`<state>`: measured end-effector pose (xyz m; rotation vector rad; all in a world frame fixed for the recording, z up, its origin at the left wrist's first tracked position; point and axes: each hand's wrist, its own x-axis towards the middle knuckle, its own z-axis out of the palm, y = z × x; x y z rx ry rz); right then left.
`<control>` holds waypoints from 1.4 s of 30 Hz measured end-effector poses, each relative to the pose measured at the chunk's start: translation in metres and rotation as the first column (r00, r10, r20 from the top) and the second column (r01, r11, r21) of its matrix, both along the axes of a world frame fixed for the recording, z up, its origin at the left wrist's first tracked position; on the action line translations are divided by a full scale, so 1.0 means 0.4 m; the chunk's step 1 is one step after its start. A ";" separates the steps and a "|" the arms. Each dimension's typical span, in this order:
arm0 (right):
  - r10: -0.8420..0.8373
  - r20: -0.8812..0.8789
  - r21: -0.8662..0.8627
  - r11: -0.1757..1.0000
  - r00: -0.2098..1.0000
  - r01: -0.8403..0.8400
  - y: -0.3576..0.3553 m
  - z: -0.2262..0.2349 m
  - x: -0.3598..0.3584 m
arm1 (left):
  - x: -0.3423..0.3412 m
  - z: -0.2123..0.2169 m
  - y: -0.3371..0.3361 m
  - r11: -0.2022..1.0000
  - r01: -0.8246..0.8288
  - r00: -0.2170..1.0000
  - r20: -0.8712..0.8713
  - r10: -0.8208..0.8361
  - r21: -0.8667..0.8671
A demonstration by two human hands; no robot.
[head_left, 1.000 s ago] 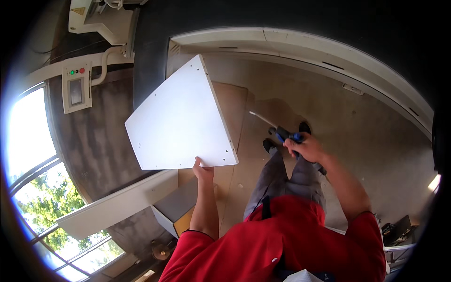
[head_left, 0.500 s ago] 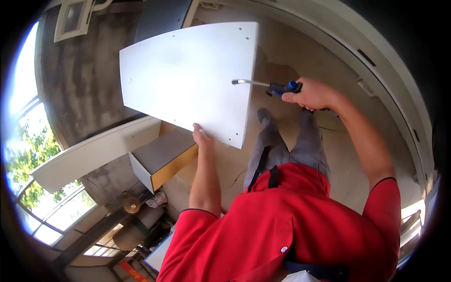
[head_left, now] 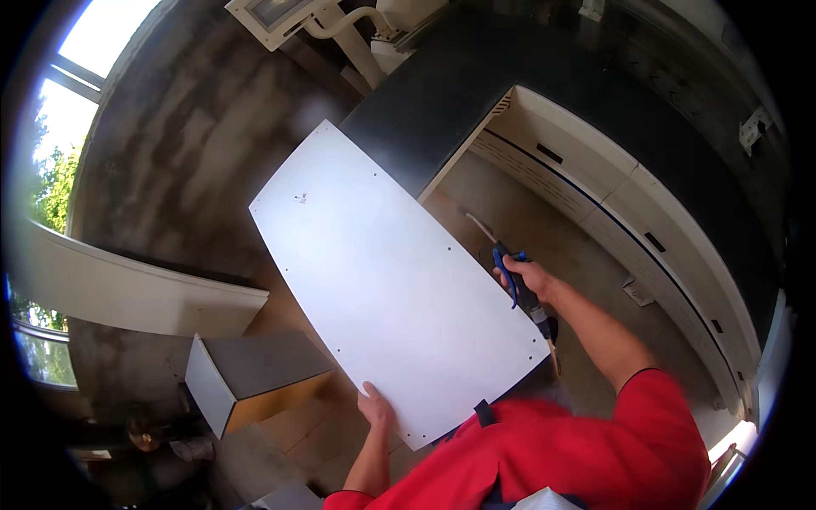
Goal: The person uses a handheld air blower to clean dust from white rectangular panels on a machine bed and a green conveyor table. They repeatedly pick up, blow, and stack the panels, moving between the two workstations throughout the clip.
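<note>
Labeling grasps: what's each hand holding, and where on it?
Left hand grips the white panel at its near bottom edge. Right hand holds a blue-handled screwdriver by the handle.

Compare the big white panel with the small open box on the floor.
The large flat white board is a single thin sheet, held tilted by the left hand at its lower edge. The small white-sided box is hollow, with a wood-coloured edge, and sits untouched on the floor. Both have white faces.

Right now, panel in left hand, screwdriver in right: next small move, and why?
Probably bring the screwdriver tip over to a hole along the white panel edge. The right hand holds the tool just off that edge, pointing away, while the left hand grips the near edge.
</note>
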<state>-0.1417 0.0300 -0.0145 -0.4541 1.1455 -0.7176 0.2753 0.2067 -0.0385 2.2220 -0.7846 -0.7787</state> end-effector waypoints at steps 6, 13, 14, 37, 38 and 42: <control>-0.151 -0.297 -0.074 0.988 0.943 0.135 0.218 -0.002 0.165 | 0.099 0.031 -0.003 0.994 0.108 0.994 -0.020 -0.108 -0.007; -0.509 -0.285 -0.081 0.857 0.812 0.509 0.444 0.026 0.116 | 0.069 0.026 -0.044 0.934 0.355 0.934 0.026 -0.356 0.051; -0.544 -0.299 -0.078 0.833 0.784 0.548 0.472 0.022 0.108 | 0.050 0.054 -0.070 0.908 0.413 0.909 0.037 -0.416 0.074; -0.550 -0.019 0.063 0.833 0.835 0.550 -0.017 -0.021 -0.003 | -0.339 -0.129 -0.399 1.000 0.000 0.557 -0.830 -0.025 -0.030; -0.687 -0.033 0.088 0.722 0.726 0.687 -0.042 -0.046 -0.129 | -0.348 -0.103 -0.433 0.991 -0.132 0.464 -0.885 0.046 -0.018; -0.902 -0.219 -0.086 0.398 0.372 0.913 -0.087 0.030 -0.543 | -0.237 -0.076 -0.497 0.978 -0.205 0.376 -0.920 0.110 0.033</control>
